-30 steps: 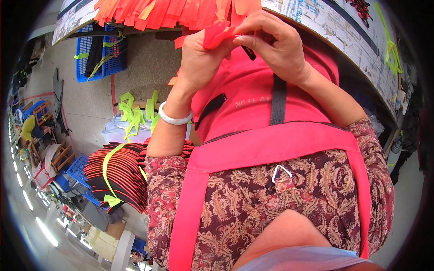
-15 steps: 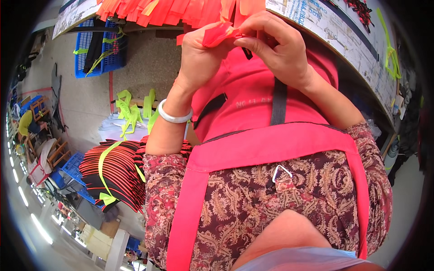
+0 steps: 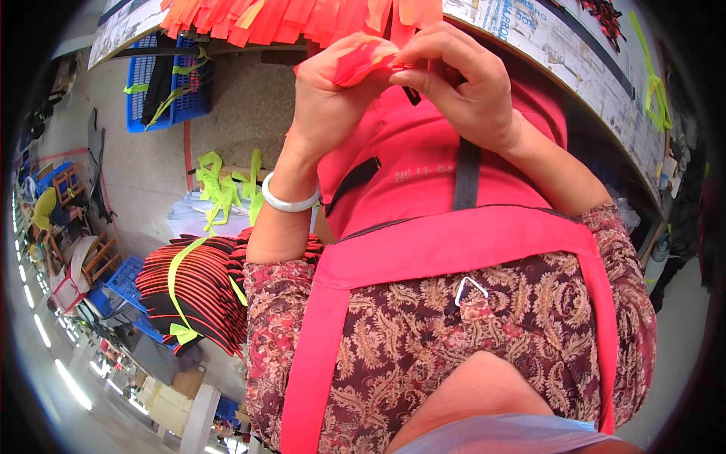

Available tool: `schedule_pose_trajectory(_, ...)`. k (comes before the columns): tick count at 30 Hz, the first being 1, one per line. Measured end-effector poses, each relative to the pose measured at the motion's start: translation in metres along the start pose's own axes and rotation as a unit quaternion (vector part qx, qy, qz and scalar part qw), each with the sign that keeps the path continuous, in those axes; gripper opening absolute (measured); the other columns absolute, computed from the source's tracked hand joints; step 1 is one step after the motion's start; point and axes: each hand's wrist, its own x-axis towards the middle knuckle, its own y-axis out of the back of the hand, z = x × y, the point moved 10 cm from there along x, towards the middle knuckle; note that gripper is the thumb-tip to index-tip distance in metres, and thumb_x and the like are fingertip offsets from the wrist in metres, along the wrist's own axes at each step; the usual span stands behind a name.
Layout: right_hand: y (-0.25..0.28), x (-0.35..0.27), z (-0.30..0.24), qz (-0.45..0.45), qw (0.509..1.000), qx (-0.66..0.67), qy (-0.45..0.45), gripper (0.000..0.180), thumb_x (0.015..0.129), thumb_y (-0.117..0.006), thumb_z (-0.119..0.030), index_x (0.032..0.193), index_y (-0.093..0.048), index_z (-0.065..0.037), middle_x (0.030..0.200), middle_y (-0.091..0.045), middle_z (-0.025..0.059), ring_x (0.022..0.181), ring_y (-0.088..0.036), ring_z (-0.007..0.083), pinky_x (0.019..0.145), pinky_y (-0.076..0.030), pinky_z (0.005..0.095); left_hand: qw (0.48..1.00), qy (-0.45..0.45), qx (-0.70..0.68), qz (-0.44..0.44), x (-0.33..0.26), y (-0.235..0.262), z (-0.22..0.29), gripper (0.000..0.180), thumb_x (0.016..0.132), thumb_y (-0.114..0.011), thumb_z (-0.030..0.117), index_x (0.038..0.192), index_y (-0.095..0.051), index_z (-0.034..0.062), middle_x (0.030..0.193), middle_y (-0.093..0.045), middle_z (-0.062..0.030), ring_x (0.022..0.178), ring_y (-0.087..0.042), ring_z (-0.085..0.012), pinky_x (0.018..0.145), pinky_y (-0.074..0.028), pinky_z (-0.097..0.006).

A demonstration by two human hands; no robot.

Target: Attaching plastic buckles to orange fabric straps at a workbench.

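Note:
My left hand (image 3: 333,102) is closed around a bunched strip of orange-red fabric (image 3: 361,63), a white bangle on its wrist. My right hand (image 3: 470,87) meets it on the right, thumb and forefinger pinched on the strip's end. A small dark piece (image 3: 411,95) pokes out below the pinch; its kind does not show. Both hands are above my pink apron (image 3: 423,166), close to the table edge. Beyond them, many orange-red fabric strips (image 3: 280,19) hang over that edge in a row.
The table (image 3: 560,68) runs off to the right, a yellow-green strap (image 3: 656,98) at its far end. At the left are a blue crate (image 3: 185,102), loose yellow-green straps (image 3: 221,189) and a tied stack of black-and-red pieces (image 3: 198,291). Another person (image 3: 47,208) sits farther off.
My left hand has turned slightly and shifted a little left, with the fabric strip still in it. The right hand stays almost in place, still pinching.

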Motion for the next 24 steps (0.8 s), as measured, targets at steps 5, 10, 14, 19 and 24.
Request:
schedule_pose_trajectory(5, -0.003, 0.0, -0.011, -0.003, 0.999, -0.018, 0.044, 0.015, 0.078, -0.072, -0.004, 0.09, -0.063, -0.003, 0.077, -0.056, 0.0057, 0.063, -0.056, 0.0124, 0.056, -0.044, 0.025, 1.0, -0.012, -0.012, 0.022, -0.007, 0.004, -0.004, 0.012, 0.079, -0.067, -0.004, 0.09, -0.066, -0.0016, 0.082, -0.062, -0.0017, 0.067, -0.056, -0.0065, 0.057, -0.044, -0.02)
schedule_pose_trajectory(10, -0.004, -0.003, -0.004, 0.013, 1.0, -0.001, 0.026, 0.015, 0.078, -0.072, -0.003, 0.09, -0.063, -0.002, 0.075, -0.056, 0.0053, 0.063, -0.055, 0.0118, 0.054, -0.043, 0.0246, 1.0, -0.017, -0.001, 0.015, -0.01, 0.001, -0.013, 0.011, 0.079, -0.067, -0.005, 0.09, -0.066, -0.0016, 0.078, -0.06, -0.001, 0.066, -0.055, -0.0057, 0.056, -0.043, -0.02)
schedule_pose_trajectory(14, 0.001, -0.002, -0.003, 0.019, 1.0, -0.002, 0.015, 0.015, 0.077, -0.072, -0.002, 0.09, -0.063, -0.002, 0.075, -0.055, 0.0049, 0.061, -0.053, 0.0114, 0.053, -0.042, 0.0243, 0.999, -0.045, -0.004, 0.021, -0.006, -0.001, -0.004, 0.018, 0.08, -0.066, -0.006, 0.097, -0.067, -0.0001, 0.076, -0.059, 0.0003, 0.062, -0.051, -0.0046, 0.053, -0.039, -0.019)
schedule_pose_trajectory(19, -0.002, -0.004, 0.001, -0.012, 0.999, -0.033, 0.035, 0.017, 0.079, -0.068, 0.003, 0.093, -0.06, 0.001, 0.085, -0.058, 0.0078, 0.066, -0.057, 0.0107, 0.057, -0.045, 0.0216, 1.0, -0.007, 0.0, 0.025, -0.007, -0.003, -0.008, 0.011, 0.081, -0.066, -0.003, 0.092, -0.066, -0.0016, 0.075, -0.057, -0.0004, 0.062, -0.052, -0.0055, 0.053, -0.041, -0.021)
schedule_pose_trajectory(24, -0.005, -0.001, -0.002, -0.018, 0.999, -0.022, 0.026, 0.016, 0.079, -0.068, 0.003, 0.093, -0.06, 0.001, 0.084, -0.058, 0.0074, 0.065, -0.056, 0.0101, 0.057, -0.044, 0.0217, 0.999, 0.035, -0.031, -0.001, -0.006, -0.001, -0.019, 0.013, 0.08, -0.066, -0.004, 0.093, -0.066, -0.0027, 0.079, -0.06, -0.0033, 0.066, -0.056, -0.0083, 0.056, -0.043, -0.021)
